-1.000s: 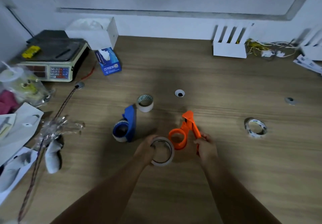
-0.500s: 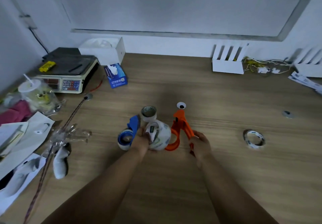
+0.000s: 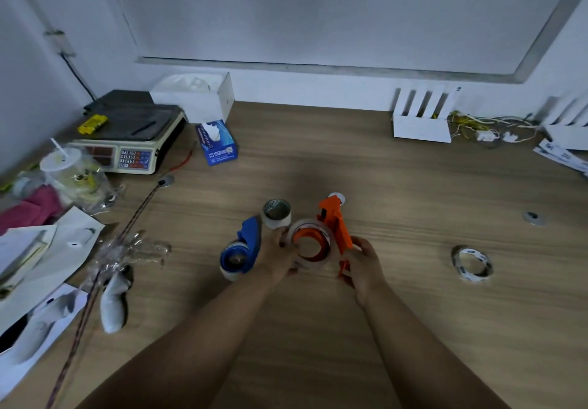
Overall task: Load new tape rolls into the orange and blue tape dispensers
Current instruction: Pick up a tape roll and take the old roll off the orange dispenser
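- Your left hand is wrapped round the edge of the tape roll, and your right hand is closed on the handle of the orange dispenser, holding it above the table.
- That roll sits around the dispenser's orange hub, so it looks seated or close to it.
- Blue dispenser lies just left of your left hand with a roll in its wheel.
- Spare small roll stands right behind, and a thin, nearly empty roll is well off to the right.
- Scale, tissue pack and paper clutter sit at the left, not in your way.
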